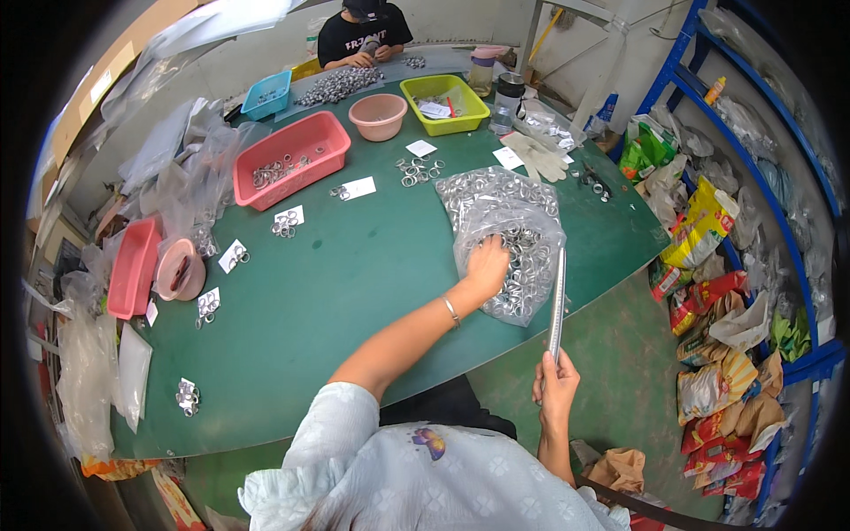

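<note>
My left hand (pixel 487 265) reaches into an open clear plastic bag (pixel 518 307) full of silver metal rings (pixel 529 258). Its fingers are curled down among the rings, and whether one is pinched there is hidden. Off the table's front edge, my right hand (pixel 556 386) is closed round the lower end of a long silver ring mandrel (pixel 558 305) with graduation marks. The mandrel points up beside the bag's right side, and no ring shows on it. Just beyond the open bag lies another heap of bagged rings (pixel 496 188).
Small ring piles with white paper slips (pixel 359 188) are spread across the green table (pixel 354 274). Pink bins (pixel 292 168), a pink bowl (pixel 378 117) and a green basin (pixel 445 102) stand farther off. A co-worker (pixel 365 37) sits opposite. Gloves (pixel 537 157) lie right; blue shelving (pixel 735 124) stands beyond.
</note>
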Available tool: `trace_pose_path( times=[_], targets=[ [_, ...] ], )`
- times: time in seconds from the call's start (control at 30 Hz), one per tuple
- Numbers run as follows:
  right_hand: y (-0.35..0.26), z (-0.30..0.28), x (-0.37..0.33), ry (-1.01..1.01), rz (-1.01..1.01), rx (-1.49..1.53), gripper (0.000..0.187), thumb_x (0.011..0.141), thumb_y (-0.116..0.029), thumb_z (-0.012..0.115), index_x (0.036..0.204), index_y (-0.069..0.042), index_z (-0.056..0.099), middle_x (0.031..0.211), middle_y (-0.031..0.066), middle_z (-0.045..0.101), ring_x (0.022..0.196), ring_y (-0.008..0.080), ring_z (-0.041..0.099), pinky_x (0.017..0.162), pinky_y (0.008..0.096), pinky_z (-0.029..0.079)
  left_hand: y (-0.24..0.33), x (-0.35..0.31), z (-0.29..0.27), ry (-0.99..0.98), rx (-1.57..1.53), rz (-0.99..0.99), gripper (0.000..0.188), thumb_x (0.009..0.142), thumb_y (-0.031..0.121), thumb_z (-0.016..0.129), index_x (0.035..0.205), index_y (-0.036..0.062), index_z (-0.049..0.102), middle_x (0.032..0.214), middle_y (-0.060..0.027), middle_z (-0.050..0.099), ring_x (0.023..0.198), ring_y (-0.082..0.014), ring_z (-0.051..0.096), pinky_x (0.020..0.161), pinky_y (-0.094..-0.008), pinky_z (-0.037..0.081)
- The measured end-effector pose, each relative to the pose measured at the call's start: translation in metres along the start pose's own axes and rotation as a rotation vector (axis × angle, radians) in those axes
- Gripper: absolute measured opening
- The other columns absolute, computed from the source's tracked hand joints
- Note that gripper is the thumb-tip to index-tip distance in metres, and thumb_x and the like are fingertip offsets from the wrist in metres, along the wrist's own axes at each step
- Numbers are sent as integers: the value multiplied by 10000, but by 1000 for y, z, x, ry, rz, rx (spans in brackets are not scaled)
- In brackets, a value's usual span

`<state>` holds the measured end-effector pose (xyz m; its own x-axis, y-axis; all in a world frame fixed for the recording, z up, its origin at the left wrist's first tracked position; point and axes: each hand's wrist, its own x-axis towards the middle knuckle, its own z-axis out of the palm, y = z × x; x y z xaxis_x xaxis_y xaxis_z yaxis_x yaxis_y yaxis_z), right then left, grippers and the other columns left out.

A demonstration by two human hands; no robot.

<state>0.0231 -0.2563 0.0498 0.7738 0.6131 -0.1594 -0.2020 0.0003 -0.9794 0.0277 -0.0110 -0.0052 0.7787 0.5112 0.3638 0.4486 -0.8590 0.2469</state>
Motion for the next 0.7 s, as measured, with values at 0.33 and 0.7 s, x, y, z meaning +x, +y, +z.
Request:
trace_pose_path(
  times=[0.33,0.7],
  targets=[
    [-1,7,10,-74,14,6,238,911,-132,552,1074,41,552,576,-17,456,363,24,352,317,180,261,1,-28,-45,178,-689,-197,104,753,19,623,833,-47,609,811,-169,616,801,-347,595,722,-372,479],
    [5,7,8,-109,9,39,247,910,-134,555,1079,45,553,591,-15,468,360,23,359,314,181,261,-3,-10,5,-43,-164,-65,128,691,98,633,802,42,665,833,-148,634,895,-303,575,759,-416,431]
  ],
)
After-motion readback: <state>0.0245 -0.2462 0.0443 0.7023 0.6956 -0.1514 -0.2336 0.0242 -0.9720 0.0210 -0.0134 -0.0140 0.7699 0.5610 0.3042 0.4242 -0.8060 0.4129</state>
